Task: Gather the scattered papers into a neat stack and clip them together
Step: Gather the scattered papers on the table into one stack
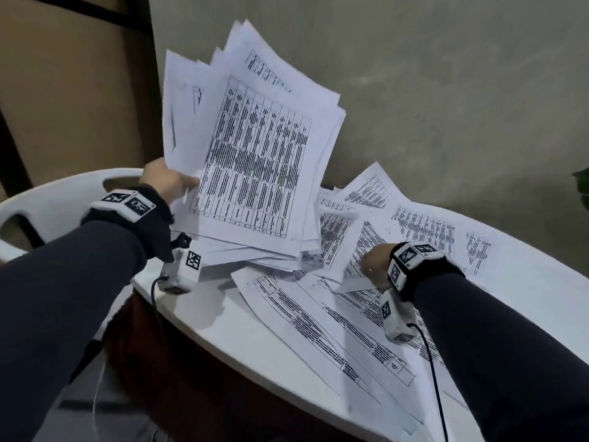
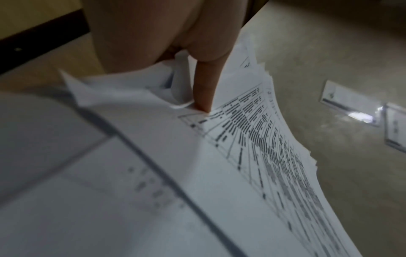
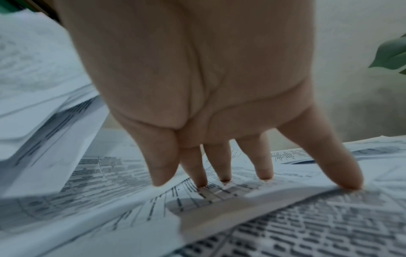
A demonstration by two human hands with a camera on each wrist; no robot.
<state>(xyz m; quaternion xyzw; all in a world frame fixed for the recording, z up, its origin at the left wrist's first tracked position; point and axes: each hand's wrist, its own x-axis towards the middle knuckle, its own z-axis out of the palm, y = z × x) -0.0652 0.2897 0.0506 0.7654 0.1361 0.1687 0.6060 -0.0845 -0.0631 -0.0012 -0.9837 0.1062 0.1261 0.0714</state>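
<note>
My left hand [image 1: 169, 181] grips a thick, uneven bundle of printed sheets [image 1: 255, 148] by its left edge and holds it tilted up above the table. In the left wrist view the thumb [image 2: 203, 87] presses on the top sheet of that bundle [image 2: 252, 147]. Several loose printed sheets [image 1: 424, 231] lie scattered over the white round table [image 1: 207, 317]. My right hand [image 1: 373, 266] reaches down onto them. In the right wrist view its straight fingertips [image 3: 264, 172] touch a loose sheet [image 3: 219, 200] whose edge curls up. No clip is in view.
A white plastic chair [image 1: 41, 205] stands at the table's left. A grey wall [image 1: 446, 90] rises right behind the table. A green leaf [image 1: 581, 183] shows at the far right edge. Sheets overhang the table's near edge [image 1: 366, 378].
</note>
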